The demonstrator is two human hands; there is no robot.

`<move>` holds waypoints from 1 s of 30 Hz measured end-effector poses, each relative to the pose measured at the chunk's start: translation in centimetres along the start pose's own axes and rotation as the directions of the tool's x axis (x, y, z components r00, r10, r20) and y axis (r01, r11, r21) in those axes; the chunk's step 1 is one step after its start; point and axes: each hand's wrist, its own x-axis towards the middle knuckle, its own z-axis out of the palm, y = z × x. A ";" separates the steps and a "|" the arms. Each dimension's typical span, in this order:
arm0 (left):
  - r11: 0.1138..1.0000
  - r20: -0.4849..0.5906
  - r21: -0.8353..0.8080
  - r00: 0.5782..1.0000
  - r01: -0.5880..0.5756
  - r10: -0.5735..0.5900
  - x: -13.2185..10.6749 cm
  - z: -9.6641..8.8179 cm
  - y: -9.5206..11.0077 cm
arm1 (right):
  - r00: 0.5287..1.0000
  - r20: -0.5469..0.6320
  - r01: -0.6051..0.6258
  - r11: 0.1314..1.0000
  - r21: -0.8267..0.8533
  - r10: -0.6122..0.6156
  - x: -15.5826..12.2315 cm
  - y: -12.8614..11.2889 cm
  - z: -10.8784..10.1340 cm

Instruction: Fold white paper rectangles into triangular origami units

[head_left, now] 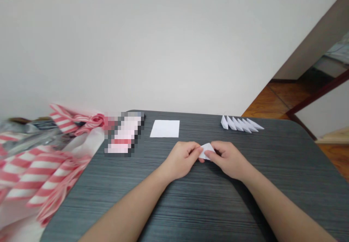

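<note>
White folded paper piece (206, 150) sits pinched between my left hand (182, 160) and right hand (228, 159), fingertips closed on it; paper square (165, 128) at eleven o'clock (folded triangles (241, 124) at one).

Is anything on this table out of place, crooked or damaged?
Nothing stands out. The folded paper pieces stand in a tidy row, the white sheet lies flat, the left hand and right hand pinch a small folded paper. Only the red-striped bags lie heaped loosely at left.
</note>
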 end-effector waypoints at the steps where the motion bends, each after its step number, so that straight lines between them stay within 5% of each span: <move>1: 1.000 -0.001 0.005 1.000 0.000 0.000 0.0 0.0 0.0 | 1.000 0.000 0.006 1.000 -0.002 -0.006 0.0 -0.1 0.0; 18: 0.999 -0.006 -0.034 0.999 0.035 -0.035 0.0 0.0 0.1 | 0.998 0.041 -0.045 0.998 0.034 0.044 0.2 -0.4 -0.2; 30: 0.950 0.019 -0.259 0.985 0.173 -0.174 -0.1 0.0 -0.2 | 0.992 0.018 -0.124 0.979 0.160 0.122 -0.1 0.6 -0.7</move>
